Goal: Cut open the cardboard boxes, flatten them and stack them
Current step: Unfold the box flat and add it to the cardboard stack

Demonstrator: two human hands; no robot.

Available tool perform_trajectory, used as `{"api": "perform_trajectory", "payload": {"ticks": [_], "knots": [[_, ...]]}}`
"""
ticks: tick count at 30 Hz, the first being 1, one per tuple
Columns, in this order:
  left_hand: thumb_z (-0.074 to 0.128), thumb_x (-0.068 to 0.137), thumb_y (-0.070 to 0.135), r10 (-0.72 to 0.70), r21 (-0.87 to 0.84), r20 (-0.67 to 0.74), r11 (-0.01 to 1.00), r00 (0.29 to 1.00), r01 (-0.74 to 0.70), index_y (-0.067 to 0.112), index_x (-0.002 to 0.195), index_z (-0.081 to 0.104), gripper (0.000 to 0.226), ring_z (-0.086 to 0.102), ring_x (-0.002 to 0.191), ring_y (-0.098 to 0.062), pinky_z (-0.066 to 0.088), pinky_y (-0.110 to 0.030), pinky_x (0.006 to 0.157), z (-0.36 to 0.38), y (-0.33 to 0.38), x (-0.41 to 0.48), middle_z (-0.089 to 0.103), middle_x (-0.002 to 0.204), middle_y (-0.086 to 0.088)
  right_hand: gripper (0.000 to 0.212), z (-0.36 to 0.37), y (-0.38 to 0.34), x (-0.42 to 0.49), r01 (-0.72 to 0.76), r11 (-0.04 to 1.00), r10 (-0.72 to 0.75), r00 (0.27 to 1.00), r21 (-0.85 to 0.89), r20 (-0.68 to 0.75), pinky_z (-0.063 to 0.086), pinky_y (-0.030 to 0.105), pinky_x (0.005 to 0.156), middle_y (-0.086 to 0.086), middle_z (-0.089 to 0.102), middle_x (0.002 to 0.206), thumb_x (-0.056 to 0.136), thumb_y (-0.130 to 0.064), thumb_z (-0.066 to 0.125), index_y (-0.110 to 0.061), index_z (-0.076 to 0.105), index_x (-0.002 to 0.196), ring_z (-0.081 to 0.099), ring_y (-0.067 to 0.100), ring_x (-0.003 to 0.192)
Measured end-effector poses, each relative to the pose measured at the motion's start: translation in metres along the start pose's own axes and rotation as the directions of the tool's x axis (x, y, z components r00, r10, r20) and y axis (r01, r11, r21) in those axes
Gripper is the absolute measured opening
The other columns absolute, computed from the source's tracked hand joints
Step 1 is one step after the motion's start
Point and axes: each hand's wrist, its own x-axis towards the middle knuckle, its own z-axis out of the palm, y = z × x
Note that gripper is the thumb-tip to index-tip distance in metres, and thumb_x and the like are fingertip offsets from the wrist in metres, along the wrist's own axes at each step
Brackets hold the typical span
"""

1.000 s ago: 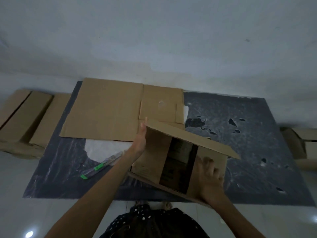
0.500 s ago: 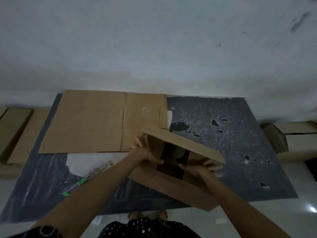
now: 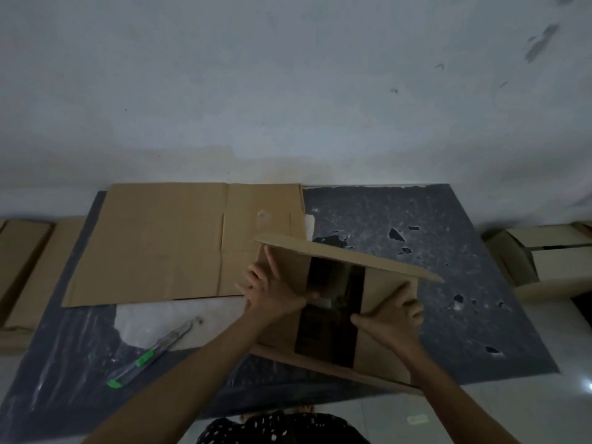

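Note:
A brown cardboard box with a wide black tape strip down its middle lies tilted on the dark mat, one flap standing out at its far edge. My left hand presses on the box's left part, its thumb reaching the tape. My right hand lies on the right part, thumb at the tape's edge, fingers spread. A flattened cardboard sheet lies on the mat to the left. A green-tipped utility knife lies on the mat near my left forearm.
Flat cardboard pieces are piled on the floor at the far left. Open boxes stand at the right edge. A pale wall rises behind the mat. The mat has torn holes on its right half.
Both hands moved from the box's outer edges onto its top face beside the black tape. The box sank lower toward the mat. The view shifted so the mat sits further left.

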Motion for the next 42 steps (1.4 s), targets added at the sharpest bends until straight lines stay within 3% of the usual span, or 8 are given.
{"api": "perform_trajectory", "payload": {"ticks": [8, 12, 24, 27, 31, 34, 39, 42], "knots": [[0.064, 0.053, 0.084, -0.105, -0.100, -0.323, 0.992, 0.940, 0.076, 0.005, 0.138, -0.034, 0.152, 0.042, 0.099, -0.030, 0.039, -0.041, 0.093, -0.003, 0.000, -0.003, 0.032, 0.122, -0.020, 0.140, -0.049, -0.023, 0.013, 0.329, 0.940, -0.319, 0.942, 0.096, -0.107, 0.022, 0.054, 0.113, 0.013, 0.001, 0.157, 0.063, -0.040, 0.086, -0.021, -0.023, 0.149, 0.009, 0.037, 0.144], [0.076, 0.054, 0.070, -0.124, -0.250, -0.355, 0.968, 0.926, 0.034, 0.005, 0.144, -0.024, 0.150, 0.038, 0.105, -0.034, 0.035, -0.039, 0.093, -0.026, 0.005, -0.016, 0.029, 0.123, -0.019, 0.140, -0.062, -0.024, 0.003, 0.399, 0.912, -0.386, 0.913, 0.096, -0.130, 0.024, 0.057, 0.113, 0.010, 0.002, 0.158, 0.062, -0.037, 0.087, -0.025, -0.022, 0.149, 0.012, 0.036, 0.144], [0.048, 0.052, 0.071, 0.254, -0.400, -0.509, 0.777, 0.823, -0.487, 0.009, 0.145, -0.029, 0.135, 0.019, 0.131, -0.029, 0.028, -0.038, 0.096, -0.075, 0.015, -0.048, 0.007, 0.147, -0.016, 0.136, -0.112, -0.021, -0.021, 0.587, 0.801, -0.521, 0.781, 0.117, -0.344, 0.022, 0.048, 0.112, 0.006, 0.003, 0.157, 0.061, -0.023, 0.089, -0.021, -0.013, 0.152, 0.014, 0.026, 0.142], [0.046, 0.053, 0.073, 0.266, -0.367, -0.503, 0.795, 0.822, -0.482, 0.000, 0.148, -0.017, 0.135, 0.015, 0.135, -0.031, 0.027, -0.046, 0.105, -0.072, 0.011, -0.032, 0.007, 0.151, -0.024, 0.136, -0.097, -0.023, 0.009, 0.605, 0.787, -0.524, 0.759, 0.123, -0.387, 0.020, 0.036, 0.110, 0.012, 0.010, 0.153, 0.056, -0.025, 0.092, -0.011, -0.005, 0.152, 0.016, 0.022, 0.138], [0.066, 0.059, 0.055, 0.238, -0.341, -0.437, 0.849, 0.867, -0.404, -0.008, 0.143, 0.014, 0.117, 0.023, 0.130, -0.033, 0.029, -0.041, 0.102, -0.053, 0.003, 0.003, 0.025, 0.141, -0.024, 0.132, -0.055, -0.013, 0.066, 0.539, 0.819, -0.481, 0.832, 0.197, -0.276, 0.025, 0.040, 0.115, 0.012, 0.019, 0.149, 0.051, -0.062, 0.080, -0.006, 0.008, 0.148, 0.020, 0.026, 0.140], [0.076, 0.073, 0.026, 0.247, -0.346, -0.223, 0.884, 0.943, -0.313, 0.007, 0.102, 0.051, 0.042, 0.052, 0.112, -0.035, 0.045, -0.039, 0.092, -0.032, 0.000, 0.017, 0.053, 0.111, -0.018, 0.115, -0.032, -0.006, 0.093, 0.474, 0.849, -0.466, 0.880, 0.232, -0.094, 0.023, 0.031, 0.114, 0.008, 0.021, 0.153, 0.064, -0.041, 0.087, -0.008, 0.015, 0.148, 0.022, 0.023, 0.142], [0.070, 0.084, 0.021, 0.307, -0.229, -0.094, 0.919, 0.947, -0.321, 0.009, 0.097, 0.059, 0.021, 0.060, 0.095, -0.021, 0.041, -0.020, 0.069, 0.007, -0.017, 0.010, 0.057, 0.089, -0.002, 0.075, -0.013, 0.024, 0.120, 0.387, 0.910, -0.403, 0.910, 0.147, 0.099, 0.040, 0.031, 0.091, 0.013, 0.048, 0.124, 0.076, -0.029, 0.080, -0.002, 0.041, 0.133, 0.047, 0.027, 0.121], [0.071, 0.074, 0.024, 0.400, -0.229, -0.093, 0.883, 0.912, -0.410, 0.028, 0.080, 0.042, 0.030, 0.053, 0.056, 0.005, 0.038, -0.005, 0.042, 0.021, -0.027, 0.009, 0.044, 0.059, 0.021, 0.052, -0.008, 0.051, 0.133, 0.352, 0.936, -0.350, 0.933, -0.006, 0.085, 0.042, 0.040, 0.082, 0.021, 0.057, 0.104, 0.072, -0.021, 0.078, 0.003, 0.055, 0.113, 0.055, 0.032, 0.095]]}}
